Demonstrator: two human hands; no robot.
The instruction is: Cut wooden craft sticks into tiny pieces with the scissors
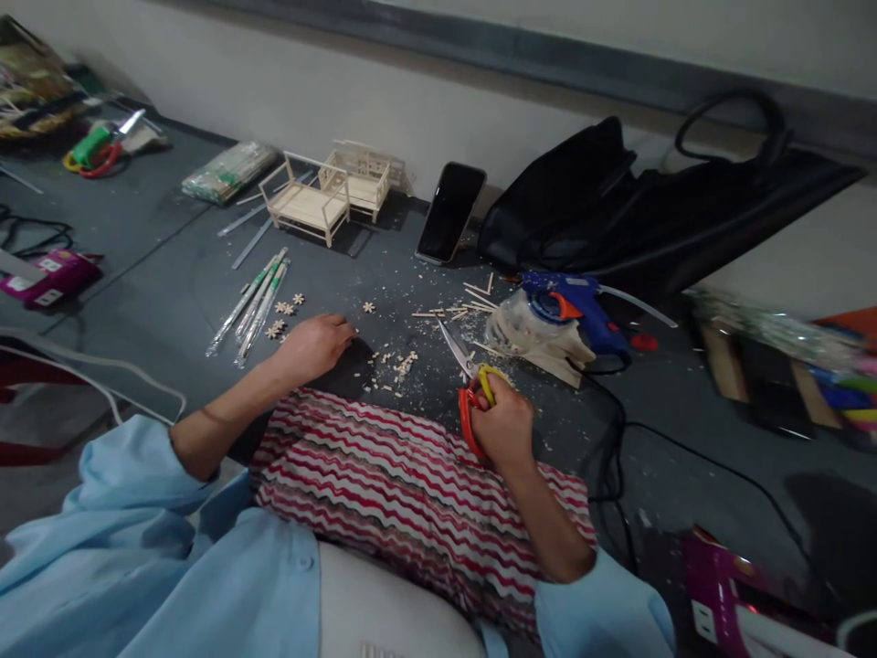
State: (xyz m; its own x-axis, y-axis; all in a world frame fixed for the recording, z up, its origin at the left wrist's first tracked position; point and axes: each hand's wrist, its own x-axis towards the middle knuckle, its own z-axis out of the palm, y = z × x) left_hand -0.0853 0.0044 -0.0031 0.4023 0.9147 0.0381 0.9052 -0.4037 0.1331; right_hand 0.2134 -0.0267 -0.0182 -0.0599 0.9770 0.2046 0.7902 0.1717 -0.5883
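Note:
My right hand [505,422] is closed round the red and yellow handles of a pair of scissors [464,370], whose blades point up and left over the dark table [171,274]. My left hand [316,344] rests on the table with its fingers curled under; whether it holds anything is hidden. Small cut wood bits [397,366] lie between the two hands. Little wooden flower shapes [282,315] and packs of thin sticks [253,302] lie just left of my left hand. A red, white and black striped cushion [411,484] lies under my forearms.
Two small stick-built furniture models [335,194] stand at the back by the wall, with a black phone [450,212] leaning beside them. A blue glue gun [582,306] lies on a stand at right, its black cord trailing. A black bag [650,215] sits behind it.

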